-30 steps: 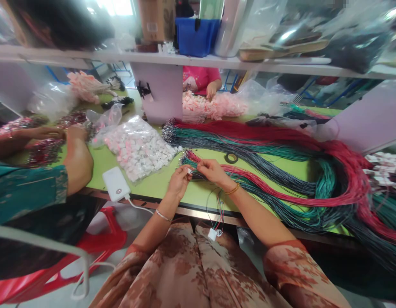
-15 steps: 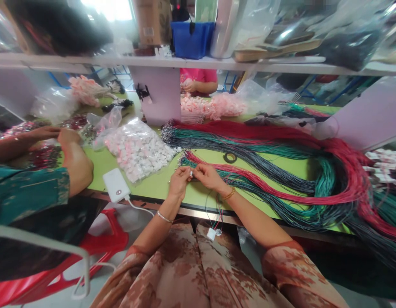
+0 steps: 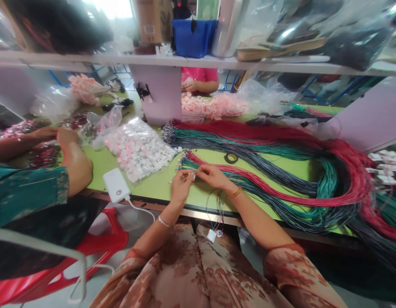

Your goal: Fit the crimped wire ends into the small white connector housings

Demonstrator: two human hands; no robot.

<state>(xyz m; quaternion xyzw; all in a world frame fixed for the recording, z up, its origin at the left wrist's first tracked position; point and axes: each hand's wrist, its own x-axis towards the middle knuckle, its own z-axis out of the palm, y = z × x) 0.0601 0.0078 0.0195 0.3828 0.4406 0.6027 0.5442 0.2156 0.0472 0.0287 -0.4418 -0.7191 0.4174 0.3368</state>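
Near the table's front edge, my left hand [image 3: 181, 186] pinches a small white connector [image 3: 194, 176]. My right hand [image 3: 211, 176] is closed just to its right, fingertips together at the connector's wires; exactly what they grip is too small to tell. Thin wires run down from there over the edge to a white connector [image 3: 211, 235] hanging above my lap. Behind my hands lies a bundle of red, green and black wires [image 3: 265, 184], its metal-tipped ends near my left fingers. A clear bag of white connectors [image 3: 138, 149] rests to the left.
A white power bank [image 3: 116, 185] with a cable lies at the front left. Black tape [image 3: 231, 158] sits among the wires. A co-worker's arms [image 3: 72, 149] are at the left, and another person's hand [image 3: 192, 86] shows behind the divider. A shelf [image 3: 121, 60] crosses above.
My right hand has shifted slightly right and my left hand has turned a little, its fingers more upright. The small connector between them has moved slightly right.
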